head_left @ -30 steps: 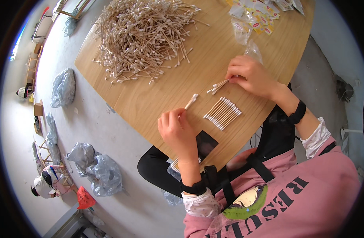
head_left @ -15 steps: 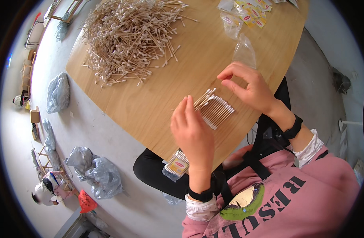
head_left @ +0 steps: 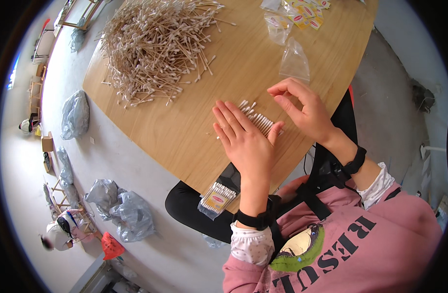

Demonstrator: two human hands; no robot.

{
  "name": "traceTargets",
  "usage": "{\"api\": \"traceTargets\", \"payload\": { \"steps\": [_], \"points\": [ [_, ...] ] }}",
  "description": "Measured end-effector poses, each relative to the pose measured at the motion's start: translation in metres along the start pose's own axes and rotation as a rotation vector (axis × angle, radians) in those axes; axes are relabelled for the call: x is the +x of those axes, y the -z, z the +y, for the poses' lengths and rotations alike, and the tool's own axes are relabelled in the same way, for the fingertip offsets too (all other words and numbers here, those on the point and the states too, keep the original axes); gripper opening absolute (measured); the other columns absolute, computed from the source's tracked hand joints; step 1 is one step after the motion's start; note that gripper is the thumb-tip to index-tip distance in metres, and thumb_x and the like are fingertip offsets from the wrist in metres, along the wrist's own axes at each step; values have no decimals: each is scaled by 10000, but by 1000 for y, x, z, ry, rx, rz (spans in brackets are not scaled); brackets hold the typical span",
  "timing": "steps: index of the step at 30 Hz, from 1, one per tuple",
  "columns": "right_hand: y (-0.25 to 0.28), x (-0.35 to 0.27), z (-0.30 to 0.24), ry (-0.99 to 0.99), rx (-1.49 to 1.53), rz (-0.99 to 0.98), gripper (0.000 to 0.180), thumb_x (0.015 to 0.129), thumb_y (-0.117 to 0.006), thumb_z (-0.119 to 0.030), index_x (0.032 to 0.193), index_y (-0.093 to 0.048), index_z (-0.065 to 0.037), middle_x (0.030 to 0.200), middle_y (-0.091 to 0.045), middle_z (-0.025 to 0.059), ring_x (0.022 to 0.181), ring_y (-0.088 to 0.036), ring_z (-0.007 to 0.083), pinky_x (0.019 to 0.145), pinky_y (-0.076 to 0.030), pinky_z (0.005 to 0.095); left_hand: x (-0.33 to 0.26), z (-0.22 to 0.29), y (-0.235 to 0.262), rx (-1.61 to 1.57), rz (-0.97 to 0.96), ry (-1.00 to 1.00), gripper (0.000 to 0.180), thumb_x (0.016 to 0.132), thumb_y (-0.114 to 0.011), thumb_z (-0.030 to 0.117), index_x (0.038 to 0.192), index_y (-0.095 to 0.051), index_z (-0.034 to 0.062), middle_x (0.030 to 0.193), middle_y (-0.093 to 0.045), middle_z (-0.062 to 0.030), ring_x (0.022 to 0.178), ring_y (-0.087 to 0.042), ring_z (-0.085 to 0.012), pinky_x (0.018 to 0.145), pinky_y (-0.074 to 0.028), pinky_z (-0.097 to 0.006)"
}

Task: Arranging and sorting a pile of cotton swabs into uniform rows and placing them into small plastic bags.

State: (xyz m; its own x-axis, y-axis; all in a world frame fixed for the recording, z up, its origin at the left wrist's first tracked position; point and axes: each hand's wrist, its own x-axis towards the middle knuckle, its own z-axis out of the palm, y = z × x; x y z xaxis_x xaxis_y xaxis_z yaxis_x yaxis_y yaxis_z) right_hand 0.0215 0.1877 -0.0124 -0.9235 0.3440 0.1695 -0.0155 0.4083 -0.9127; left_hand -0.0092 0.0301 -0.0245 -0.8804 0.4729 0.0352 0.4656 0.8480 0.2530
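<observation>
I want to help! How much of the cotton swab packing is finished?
Done: one filled packet lies on the lap. In hand: left hand presses a swab row flat; right hand hovers beside. Left: big swab pile, empty bags.

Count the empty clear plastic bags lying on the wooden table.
2: one clear bag just beyond the right hand, another farther off by the yellow labels. More may sit past the picture's top edge.

left hand: flat, palm down, fingers together | right hand: raised, fingers loosely curled, open grip
</observation>
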Motion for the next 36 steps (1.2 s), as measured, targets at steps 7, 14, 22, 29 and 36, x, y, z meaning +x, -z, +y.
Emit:
{"api": "traceTargets", "payload": {
  "steps": [7, 14, 22, 29, 36],
  "points": [
    [-8, -5, 2, -23, 57, -4, 164, 939, -622, -43, 1096, -637, -1, 1024, -639, 105, 944, -651, 229, 810, -524, 318, -10, 10, 2, 17, -42, 36, 1136, 863, -570, 706, 1536, -186, -125, 1622, -184, -298, 1531, -155, -399, 1233, -165, -480],
    [-12, 13, -4, 2, -38, -206, 110, 900, -630, 0, 1009, -637, -5, 991, -618, 95, 948, -630, 233, 832, -521, 328, -8, 4, -2, -26, -40, 48, 1101, 878, -600, 647, 1541, -173, -121, 1630, -160, -294, 1542, -112, -390, 1241, -132, -471],
    [-21, 47, 1, 187, -328, -474, 88, 824, -682, -76, 867, -624, -25, 895, -614, 116, 886, -607, 314, 759, -493, 413, -9, 3, -12, -66, -26, 48, 1130, 871, -610, 646, 1541, -139, -131, 1630, -141, -304, 1544, -100, -388, 1243, -120, -468],
    [-23, 67, -15, 147, -545, -755, 89, 808, -676, -77, 844, -609, -31, 882, -616, 119, 903, -605, 333, 763, -489, 433, -9, 0, -8, -72, 13, 66, 1131, 892, -576, 673, 1545, -116, -128, 1625, -156, -304, 1541, -117, -386, 1238, -139, -467],
    [4, 59, 3, 275, -415, -437, 95, 847, -629, -40, 882, -545, -11, 842, -568, 138, 819, -570, 329, 740, -470, 414, -6, 6, -6, -86, 12, 55, 1116, 892, -595, 652, 1537, -140, -136, 1612, -194, -310, 1533, -144, -393, 1234, -160, -474]
  ]
}}
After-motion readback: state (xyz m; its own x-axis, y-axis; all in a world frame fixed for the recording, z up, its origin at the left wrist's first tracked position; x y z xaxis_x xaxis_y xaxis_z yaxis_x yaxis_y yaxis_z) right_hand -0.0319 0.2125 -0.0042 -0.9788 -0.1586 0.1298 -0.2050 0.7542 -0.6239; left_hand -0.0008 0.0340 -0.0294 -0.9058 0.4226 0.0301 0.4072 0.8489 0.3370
